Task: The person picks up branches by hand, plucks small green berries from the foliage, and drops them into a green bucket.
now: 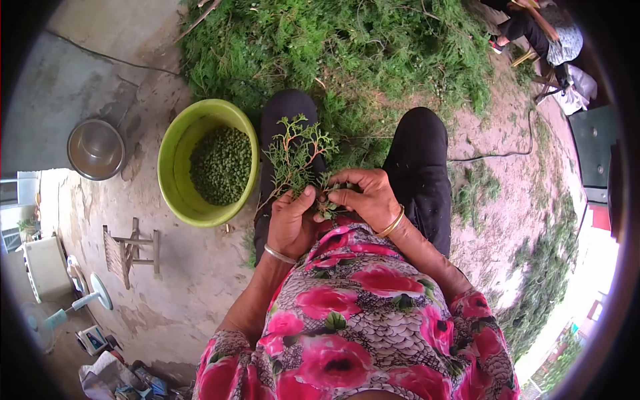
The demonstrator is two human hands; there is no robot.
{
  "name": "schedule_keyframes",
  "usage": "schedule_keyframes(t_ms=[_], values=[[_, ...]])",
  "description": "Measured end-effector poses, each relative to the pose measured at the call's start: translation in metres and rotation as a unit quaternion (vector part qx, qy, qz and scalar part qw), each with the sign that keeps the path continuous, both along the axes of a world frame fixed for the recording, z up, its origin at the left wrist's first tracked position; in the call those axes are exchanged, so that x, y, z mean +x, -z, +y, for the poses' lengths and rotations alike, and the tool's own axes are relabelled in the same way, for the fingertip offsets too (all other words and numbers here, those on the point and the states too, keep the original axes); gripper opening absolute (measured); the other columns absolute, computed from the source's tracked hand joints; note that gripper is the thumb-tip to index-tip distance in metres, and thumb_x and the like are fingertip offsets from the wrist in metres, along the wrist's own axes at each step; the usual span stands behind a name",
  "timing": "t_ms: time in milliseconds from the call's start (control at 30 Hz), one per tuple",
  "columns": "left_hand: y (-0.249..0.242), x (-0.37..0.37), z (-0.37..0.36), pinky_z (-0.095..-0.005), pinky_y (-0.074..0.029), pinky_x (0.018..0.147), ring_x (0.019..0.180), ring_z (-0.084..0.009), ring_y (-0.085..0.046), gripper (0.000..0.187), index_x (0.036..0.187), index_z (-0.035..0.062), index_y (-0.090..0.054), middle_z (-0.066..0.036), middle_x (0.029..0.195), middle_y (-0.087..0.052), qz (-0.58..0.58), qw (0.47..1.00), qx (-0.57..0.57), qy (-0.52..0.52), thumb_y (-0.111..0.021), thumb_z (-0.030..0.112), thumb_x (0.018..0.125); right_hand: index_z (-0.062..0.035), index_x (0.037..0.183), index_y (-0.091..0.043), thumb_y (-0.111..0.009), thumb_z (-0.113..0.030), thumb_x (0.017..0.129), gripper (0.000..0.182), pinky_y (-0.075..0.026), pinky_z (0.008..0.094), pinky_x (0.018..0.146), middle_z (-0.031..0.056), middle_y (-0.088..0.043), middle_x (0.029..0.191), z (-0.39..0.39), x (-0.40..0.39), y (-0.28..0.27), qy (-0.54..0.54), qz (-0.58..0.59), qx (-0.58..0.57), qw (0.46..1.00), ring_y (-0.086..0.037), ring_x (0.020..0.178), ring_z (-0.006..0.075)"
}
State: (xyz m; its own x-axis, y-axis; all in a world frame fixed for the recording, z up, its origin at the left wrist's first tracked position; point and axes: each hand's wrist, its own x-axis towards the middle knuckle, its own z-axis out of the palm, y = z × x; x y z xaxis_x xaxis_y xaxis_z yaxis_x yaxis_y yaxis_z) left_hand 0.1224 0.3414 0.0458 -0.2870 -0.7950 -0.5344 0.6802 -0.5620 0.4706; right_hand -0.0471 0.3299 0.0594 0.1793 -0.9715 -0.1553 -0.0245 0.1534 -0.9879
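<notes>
Upright, sprig (293, 157) tip away from hands (327, 210)

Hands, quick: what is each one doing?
Left hand: closed, holding the green sprig.
Right hand: fingers pinching the sprig's base.

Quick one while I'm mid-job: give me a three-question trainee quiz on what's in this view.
1. True or false: the green basin holds small green pieces.
2. Which hand grips the leafy sprig from below: A) left hand B) right hand?
3. Fill in: the metal bowl lies on the ___ side of the green basin in this view.

Key:
1. True; the pieces fill its bottom.
2. A; the right hand's fingertips pinch at the sprig's base.
3. Left; the two stand apart on the bare ground.
</notes>
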Motion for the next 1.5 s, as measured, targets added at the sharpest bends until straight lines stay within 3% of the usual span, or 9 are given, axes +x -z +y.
schedule_keyframes(t_ms=[167,233,433,500,633,800,1100,1367,1500], values=[[0.004,0.002,0.002,-0.0248,-0.042,0.052,0.068,-0.0156,-0.056,0.010,0.091,0.0029,-0.057,-0.009,0.082,-0.060,0.016,1.000,0.007,-0.018,-0.062,0.010,0.086,0.0035,0.088,-0.064,-0.064,-0.003,0.079,0.011,-0.044,0.0208,0.051,0.0039,-0.062,0.071,0.001,-0.003,0.010,0.042,-0.024,0.057,0.997,-0.055,0.059,0.0063],[0.001,0.004,0.002,-0.0251,-0.042,0.052,0.068,-0.0161,-0.056,0.010,0.091,0.0026,-0.057,-0.009,0.082,-0.060,0.023,0.999,0.013,-0.029,-0.062,0.010,0.085,0.0038,0.086,-0.063,-0.060,-0.001,0.081,0.007,-0.040,0.0201,0.045,0.0033,-0.061,0.068,-0.005,-0.016,0.014,0.190,-0.212,0.127,0.950,-0.052,0.055,0.0063],[0.001,-0.002,-0.001,-0.0265,-0.045,0.053,0.067,-0.0174,-0.056,0.010,0.090,0.0020,-0.057,-0.009,0.081,-0.060,0.025,0.998,0.016,-0.052,-0.063,0.009,0.085,0.0022,0.088,-0.065,-0.067,-0.010,0.073,0.019,-0.040,0.0189,0.050,0.0014,-0.060,0.065,0.005,-0.019,-0.013,-0.023,-0.058,0.157,0.986,-0.051,0.056,0.0051],[0.005,-0.001,-0.001,-0.0266,-0.045,0.053,0.067,-0.0177,-0.056,0.010,0.089,0.0020,-0.057,-0.008,0.081,-0.060,0.014,0.999,0.014,-0.044,-0.063,0.009,0.085,0.0025,0.084,-0.064,-0.070,-0.012,0.073,0.019,-0.040,0.0195,0.049,0.0015,-0.059,0.062,0.004,-0.012,-0.006,-0.055,0.051,0.030,0.997,-0.051,0.054,0.0050],[0.007,-0.002,0.000,-0.0258,-0.045,0.054,0.067,-0.0165,-0.056,0.009,0.089,0.0025,-0.057,-0.008,0.080,-0.060,0.012,0.999,-0.006,-0.033,-0.062,0.008,0.085,0.0031,0.078,-0.065,-0.069,-0.011,0.075,0.014,-0.041,0.0197,0.049,0.0020,-0.059,0.062,0.002,-0.003,-0.002,-0.046,0.024,0.034,0.998,-0.053,0.055,0.0077],[0.009,0.000,0.002,-0.0239,-0.045,0.055,0.069,-0.0149,-0.054,0.015,0.092,-0.0008,-0.054,-0.009,0.083,-0.059,0.030,0.998,0.003,-0.048,-0.057,0.014,0.090,0.0053,0.078,-0.061,-0.063,-0.006,0.078,0.012,-0.036,0.0189,0.044,0.0085,-0.060,0.066,0.003,-0.015,0.008,0.164,-0.277,0.215,0.922,-0.051,0.053,0.0094],[0.005,-0.005,0.000,-0.0262,-0.048,0.057,0.070,-0.0163,-0.057,0.012,0.090,0.0014,-0.055,-0.007,0.083,-0.059,-0.034,0.997,-0.025,-0.061,-0.062,0.011,0.086,0.0054,0.089,-0.064,-0.069,-0.012,0.074,0.023,-0.041,0.0193,0.050,0.0025,-0.059,0.064,0.011,-0.020,-0.010,-0.063,-0.081,0.162,0.981,-0.052,0.055,0.0061],[0.008,-0.004,0.001,-0.0285,-0.047,0.059,0.068,-0.0176,-0.055,0.015,0.093,-0.0004,-0.054,-0.009,0.084,-0.060,-0.001,1.000,-0.001,-0.031,-0.062,0.009,0.086,0.0034,0.083,-0.064,-0.067,-0.010,0.078,0.015,-0.042,0.0191,0.048,0.0028,-0.058,0.061,0.011,-0.006,-0.005,-0.003,-0.046,0.124,0.991,-0.054,0.055,0.0057],[0.009,-0.003,-0.002,-0.0284,-0.046,0.059,0.071,-0.0176,-0.055,0.017,0.096,0.0000,-0.053,-0.008,0.085,-0.059,-0.003,0.998,-0.013,-0.067,-0.062,0.010,0.086,0.0042,0.080,-0.062,-0.059,-0.008,0.081,0.012,-0.042,0.0208,0.047,0.0070,-0.059,0.065,0.011,-0.017,-0.011,0.038,-0.184,0.170,0.967,-0.054,0.054,0.0097]])
